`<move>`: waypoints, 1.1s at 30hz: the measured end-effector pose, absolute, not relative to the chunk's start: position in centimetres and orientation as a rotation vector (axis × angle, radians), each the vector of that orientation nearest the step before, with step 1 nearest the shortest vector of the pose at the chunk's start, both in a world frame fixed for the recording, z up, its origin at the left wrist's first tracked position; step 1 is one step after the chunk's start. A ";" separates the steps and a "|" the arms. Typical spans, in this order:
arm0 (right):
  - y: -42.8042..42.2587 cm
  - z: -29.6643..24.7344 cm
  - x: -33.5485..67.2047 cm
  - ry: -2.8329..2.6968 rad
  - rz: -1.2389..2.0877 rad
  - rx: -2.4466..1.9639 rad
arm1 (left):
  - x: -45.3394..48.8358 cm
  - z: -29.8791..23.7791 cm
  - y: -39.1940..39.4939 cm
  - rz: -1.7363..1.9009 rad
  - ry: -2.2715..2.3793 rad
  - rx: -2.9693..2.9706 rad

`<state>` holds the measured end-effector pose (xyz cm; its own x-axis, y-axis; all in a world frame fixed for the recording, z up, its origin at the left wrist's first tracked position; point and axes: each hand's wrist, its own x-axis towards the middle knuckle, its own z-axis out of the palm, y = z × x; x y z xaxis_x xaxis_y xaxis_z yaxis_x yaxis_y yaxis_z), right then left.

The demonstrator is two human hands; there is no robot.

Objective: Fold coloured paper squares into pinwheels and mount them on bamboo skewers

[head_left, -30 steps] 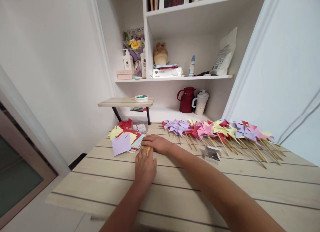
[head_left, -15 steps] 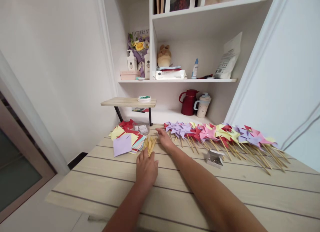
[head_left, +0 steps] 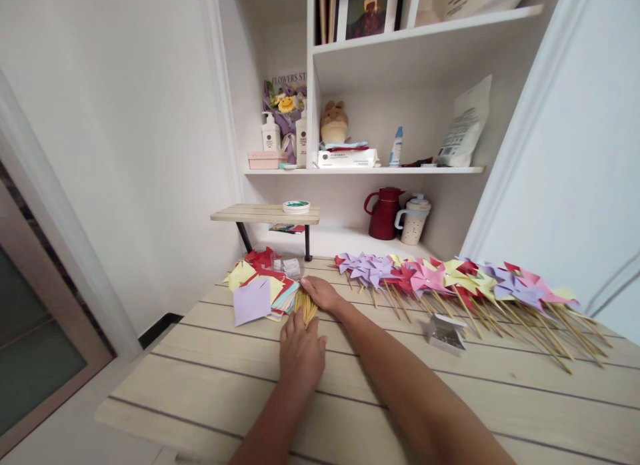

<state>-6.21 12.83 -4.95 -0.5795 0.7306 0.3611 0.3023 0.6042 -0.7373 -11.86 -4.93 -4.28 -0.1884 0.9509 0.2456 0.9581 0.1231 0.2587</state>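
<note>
A bundle of thin wooden sticks (head_left: 309, 309) lies on the table, just right of a pile of coloured paper. My left hand (head_left: 303, 351) rests palm down at the near end of the bundle, its fingertips on the sticks and its thumb held apart. Against the far right side of the same sticks lies my right hand (head_left: 323, 295), with its fingers stretched out and touching them. Neither hand visibly wraps round the bundle. A lilac paper square (head_left: 251, 301) lies on top of the paper pile, beside yellow paper (head_left: 241, 275) and red paper pieces (head_left: 263, 258).
Finished paper pinwheels (head_left: 425, 276) on sticks lie in a row along the back right. A small open box (head_left: 447, 333) stands in front of them. Behind the paper is a clear container (head_left: 287, 266). A small raised shelf (head_left: 265, 213) and a red jug (head_left: 384, 213) stand farther back.
My right hand has moved left and nearer, from beside the sticks to touching them. My left hand stays at their near end. The whole view has shifted slightly.
</note>
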 end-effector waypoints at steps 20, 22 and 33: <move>12.1 -4.7 -4.5 -1.450 1.239 -0.683 | -12.3 -3.8 -5.4 -0.579 -2.367 -1.966; 12.5 -4.5 -3.9 -1.404 1.190 -0.711 | -12.2 -3.7 -5.4 -0.582 -2.360 -1.980; 11.0 -4.5 -4.1 -1.563 1.420 -0.649 | -12.3 -3.6 -5.7 -0.715 -2.293 -2.077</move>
